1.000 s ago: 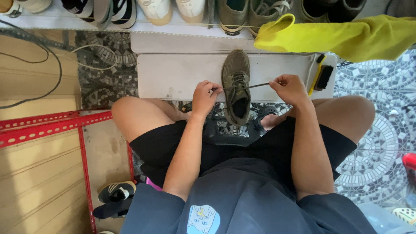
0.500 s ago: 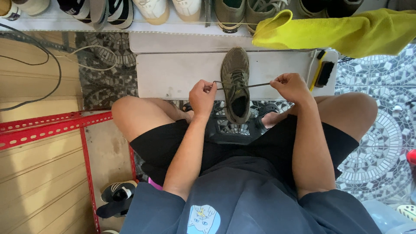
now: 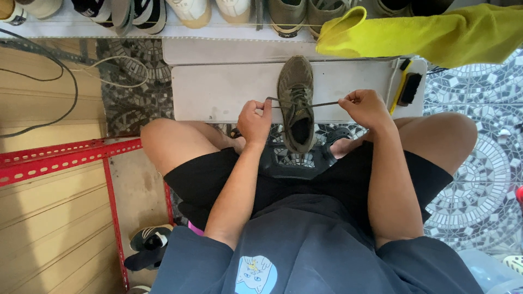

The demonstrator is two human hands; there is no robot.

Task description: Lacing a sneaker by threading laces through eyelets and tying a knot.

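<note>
An olive-green sneaker lies toe-away on a low white table in front of me. A dark shoelace runs across its eyelets, pulled taut to both sides. My left hand pinches the lace's left end just beside the shoe. To the right of the shoe, my right hand grips the lace's other end. I am seated, knees spread on either side of the table.
A yellow cloth hangs at the top right. A yellow-handled brush lies on the table's right end. Several shoes line a shelf at the top. A red metal frame and a black-and-white sandal sit at the left.
Both hands have drawn the lace higher and tighter across the shoe; the left hand rose a little and turned, while the right stayed out to the side.
</note>
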